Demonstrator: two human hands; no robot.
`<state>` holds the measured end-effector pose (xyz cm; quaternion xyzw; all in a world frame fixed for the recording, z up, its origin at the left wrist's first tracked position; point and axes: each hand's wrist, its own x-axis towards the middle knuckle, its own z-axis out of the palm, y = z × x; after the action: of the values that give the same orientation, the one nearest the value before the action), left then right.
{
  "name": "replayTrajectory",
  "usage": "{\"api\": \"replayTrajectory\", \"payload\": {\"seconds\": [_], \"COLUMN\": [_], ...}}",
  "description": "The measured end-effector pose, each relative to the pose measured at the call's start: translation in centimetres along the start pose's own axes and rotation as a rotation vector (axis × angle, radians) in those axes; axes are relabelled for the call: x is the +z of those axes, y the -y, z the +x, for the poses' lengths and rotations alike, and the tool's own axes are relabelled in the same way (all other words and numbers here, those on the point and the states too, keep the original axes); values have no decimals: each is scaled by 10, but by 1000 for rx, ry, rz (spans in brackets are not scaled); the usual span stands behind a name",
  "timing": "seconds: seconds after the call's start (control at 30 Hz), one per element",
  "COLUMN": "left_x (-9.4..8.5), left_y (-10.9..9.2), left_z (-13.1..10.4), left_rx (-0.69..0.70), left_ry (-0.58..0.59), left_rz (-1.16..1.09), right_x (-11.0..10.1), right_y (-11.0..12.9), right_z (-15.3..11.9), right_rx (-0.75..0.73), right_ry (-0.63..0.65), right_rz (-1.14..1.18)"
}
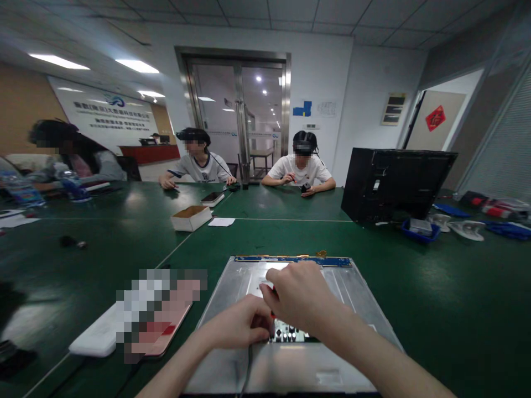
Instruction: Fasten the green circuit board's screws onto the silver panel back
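A silvery metal display panel [352, 359] lies flat in front of me, with a blue circuit strip [290, 261] along its far edge. Near its middle is a small circuit board [290, 333] with dark components, partly covered by my hands. My right hand [305, 296] is closed above the board around a red-handled tool [272, 315], of which only bits of red show. My left hand [244, 323] is pinched at the board's left edge, just under the tool; what its fingertips hold is hidden. A dark cable [248, 365] runs from there toward me.
Left of the panel lie a white phone-like slab [97, 334] and a pink one [166, 342], partly pixelated. Farther off are an open box [191, 218], a black monitor [394, 182] and a blue tray [421, 231]. Several people sit across the green table [448, 298].
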<state>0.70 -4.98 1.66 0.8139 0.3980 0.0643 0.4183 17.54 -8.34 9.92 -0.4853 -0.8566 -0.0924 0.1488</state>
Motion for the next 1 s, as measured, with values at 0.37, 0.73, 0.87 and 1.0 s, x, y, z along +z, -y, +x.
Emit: {"api": "replayTrajectory", "payload": {"seconds": [0.37,0.73,0.87,1.0], "left_x": [-3,-6,-5,-4], "left_y": [-3,-13,-10,-4], "left_z": [0,-5,-2,-1], "left_rx": [65,4,-4,40], "left_ry": [-1,22,24,0], "left_rz": [-1,52,25,41], "right_x": [-16,-10,-11,-15], "right_y": [-13,-11,-11,-12], "right_z": [-6,-1,-2,-4], "right_rx": [-205,-111,-157,-205], "right_ry": [85,89,94,108], "right_rz": [153,38,24,79]}}
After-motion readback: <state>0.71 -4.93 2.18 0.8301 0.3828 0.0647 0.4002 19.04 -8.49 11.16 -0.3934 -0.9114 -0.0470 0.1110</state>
